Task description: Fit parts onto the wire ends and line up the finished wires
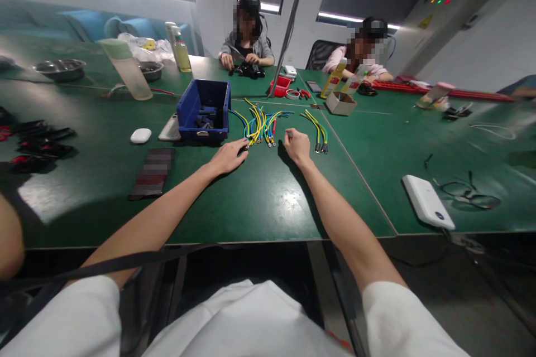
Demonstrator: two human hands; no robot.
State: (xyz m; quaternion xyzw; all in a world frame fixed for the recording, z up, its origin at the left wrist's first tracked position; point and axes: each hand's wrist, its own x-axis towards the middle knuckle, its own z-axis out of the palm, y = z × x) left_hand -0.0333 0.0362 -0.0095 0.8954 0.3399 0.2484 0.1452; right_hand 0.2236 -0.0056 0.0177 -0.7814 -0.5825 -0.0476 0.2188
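A bundle of short yellow, blue and green wires with metal end lugs lies fanned out on the green table. My left hand rests flat on the table, fingers stretched toward the near ends of the bundle and touching them. My right hand sits just right of the bundle, fingers curled in; whether it pinches anything is hidden. A smaller group of yellow-green wires lies to the right of my right hand. A blue bin with dark parts stands left of the bundle.
A white mouse-like object, a dark phone, a white power bank and glasses lie on the table. Black and red parts sit at the left. Two other people work at the far side, near bottles, bowls and a cardboard box.
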